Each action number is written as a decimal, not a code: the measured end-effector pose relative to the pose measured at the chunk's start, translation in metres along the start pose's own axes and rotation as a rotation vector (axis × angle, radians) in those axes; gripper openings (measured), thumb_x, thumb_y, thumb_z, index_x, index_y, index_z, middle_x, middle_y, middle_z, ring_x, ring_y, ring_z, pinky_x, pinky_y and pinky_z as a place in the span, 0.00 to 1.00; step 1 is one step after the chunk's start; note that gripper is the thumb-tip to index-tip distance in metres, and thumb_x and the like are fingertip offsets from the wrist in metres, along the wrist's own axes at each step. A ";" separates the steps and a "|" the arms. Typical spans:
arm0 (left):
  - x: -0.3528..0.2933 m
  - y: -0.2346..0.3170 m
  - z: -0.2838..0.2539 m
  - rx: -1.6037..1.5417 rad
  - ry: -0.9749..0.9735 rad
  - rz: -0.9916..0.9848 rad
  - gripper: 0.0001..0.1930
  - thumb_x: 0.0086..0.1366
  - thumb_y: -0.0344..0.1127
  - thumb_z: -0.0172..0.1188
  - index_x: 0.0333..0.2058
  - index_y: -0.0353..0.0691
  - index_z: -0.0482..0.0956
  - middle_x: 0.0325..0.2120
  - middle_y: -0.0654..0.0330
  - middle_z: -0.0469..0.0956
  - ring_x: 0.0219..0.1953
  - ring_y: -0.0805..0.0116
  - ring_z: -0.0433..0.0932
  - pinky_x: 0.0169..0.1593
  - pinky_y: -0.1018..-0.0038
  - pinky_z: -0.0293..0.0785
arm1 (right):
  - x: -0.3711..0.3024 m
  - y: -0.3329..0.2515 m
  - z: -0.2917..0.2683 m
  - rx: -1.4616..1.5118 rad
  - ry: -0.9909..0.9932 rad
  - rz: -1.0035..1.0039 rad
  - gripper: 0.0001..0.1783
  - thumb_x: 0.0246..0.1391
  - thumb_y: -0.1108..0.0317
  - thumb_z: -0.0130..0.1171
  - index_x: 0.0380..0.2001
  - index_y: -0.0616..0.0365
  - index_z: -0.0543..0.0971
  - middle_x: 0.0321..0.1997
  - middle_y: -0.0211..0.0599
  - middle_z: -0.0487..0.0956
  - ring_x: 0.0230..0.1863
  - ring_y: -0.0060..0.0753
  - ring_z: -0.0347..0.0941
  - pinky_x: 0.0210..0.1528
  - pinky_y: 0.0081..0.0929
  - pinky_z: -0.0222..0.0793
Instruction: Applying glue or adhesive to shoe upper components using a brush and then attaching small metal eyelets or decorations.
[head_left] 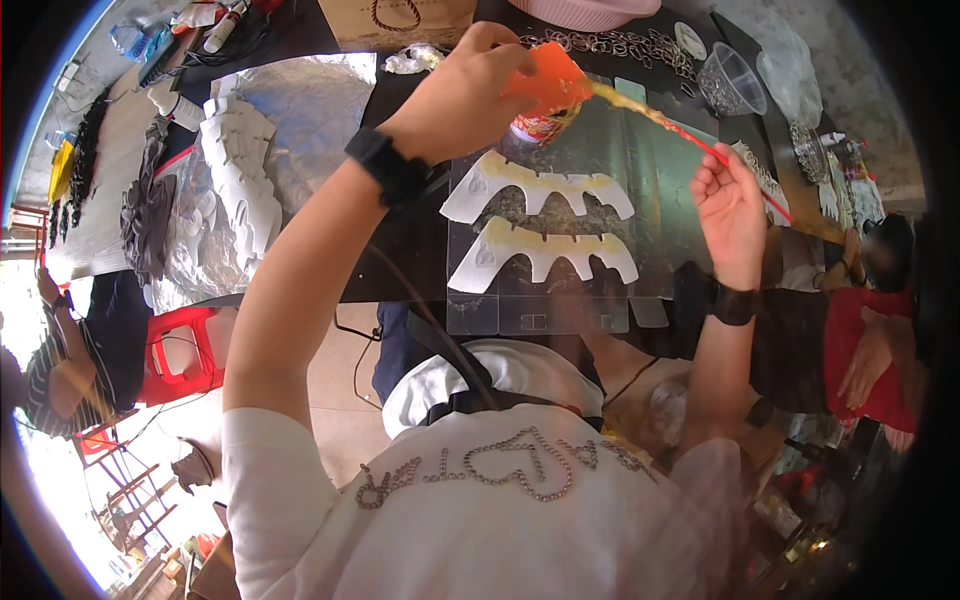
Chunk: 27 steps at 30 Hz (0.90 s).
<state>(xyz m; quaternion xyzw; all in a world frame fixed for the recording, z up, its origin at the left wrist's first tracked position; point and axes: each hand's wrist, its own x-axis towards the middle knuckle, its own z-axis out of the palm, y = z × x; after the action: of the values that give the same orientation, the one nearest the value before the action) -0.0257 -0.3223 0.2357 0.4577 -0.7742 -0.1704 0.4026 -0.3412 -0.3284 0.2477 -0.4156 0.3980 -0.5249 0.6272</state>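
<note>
My left hand point(462, 98) is raised over the table, its fingers closed on a flat orange plastic piece point(553, 78) with yellow smears. A can with a colourful pattern point(548, 126) stands just below that piece, partly hidden by it. In my right hand point(728, 205) is a thin red stick point(680, 132), pinched by the fingers. Its far end is coated in yellow glue-like stuff and meets the edge of the orange piece. Two white curved cut-outs with notches, an upper cut-out point(540, 188) and a lower cut-out point(545, 255), lie on a clear sheet point(480, 315), yellowish along their upper edges.
Stacked white cut-outs point(238, 180) lie on silver foil point(300, 90) at left, beside dark gloves point(148, 205). A paper bag point(395, 22), a pink basket point(585, 10), metal rings point(635, 48) and a clear tub point(732, 82) stand farther back. Other people are at both sides.
</note>
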 end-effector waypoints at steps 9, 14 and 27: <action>-0.117 0.089 -0.014 0.169 -0.541 -0.079 0.19 0.46 0.37 0.66 0.36 0.35 0.73 0.40 0.53 0.71 0.46 0.54 0.69 0.48 0.64 0.66 | -0.017 0.013 -0.016 -0.056 0.046 0.039 0.15 0.59 0.62 0.48 0.40 0.64 0.73 0.34 0.38 0.75 0.33 0.27 0.71 0.37 0.26 0.68; -0.144 0.111 0.010 0.195 -0.382 -0.103 0.22 0.44 0.36 0.68 0.38 0.36 0.71 0.46 0.51 0.66 0.51 0.51 0.64 0.52 0.61 0.63 | -0.006 0.025 -0.007 0.566 -0.047 0.191 0.13 0.60 0.68 0.44 0.41 0.68 0.70 0.35 0.39 0.73 0.35 0.28 0.68 0.37 0.25 0.66; -0.163 0.102 0.072 0.214 -0.245 -0.166 0.26 0.42 0.36 0.69 0.41 0.37 0.72 0.53 0.51 0.60 0.58 0.45 0.56 0.57 0.55 0.58 | -0.057 0.005 -0.011 0.517 -0.182 0.144 0.13 0.61 0.67 0.44 0.40 0.66 0.72 0.33 0.35 0.70 0.33 0.25 0.65 0.36 0.23 0.62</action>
<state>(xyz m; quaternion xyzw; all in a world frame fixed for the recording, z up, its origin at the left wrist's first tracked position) -0.0984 -0.1388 0.1792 0.5362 -0.7906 -0.1741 0.2389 -0.3572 -0.2723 0.2433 -0.2580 0.2216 -0.5237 0.7811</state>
